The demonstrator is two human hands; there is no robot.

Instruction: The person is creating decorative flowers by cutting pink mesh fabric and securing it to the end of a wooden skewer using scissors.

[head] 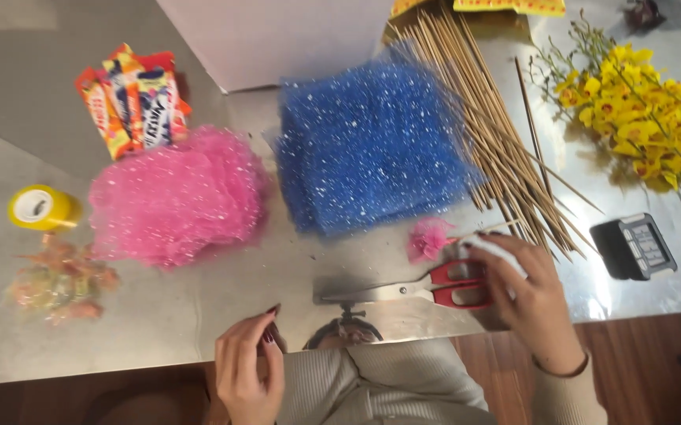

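Two mesh piles (179, 197), one scissors (427, 287)

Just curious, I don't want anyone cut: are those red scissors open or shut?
Shut. The scissors lie flat on the table, blades together as one strip, right hand at the handles.

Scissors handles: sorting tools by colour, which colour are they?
Red, on the scissors under the right hand; head view.

Red-handled scissors (411, 290) flat on shiny table, blades shut, pointing left. Small pink mesh tuft (428, 238) on thin stick, just above handles.
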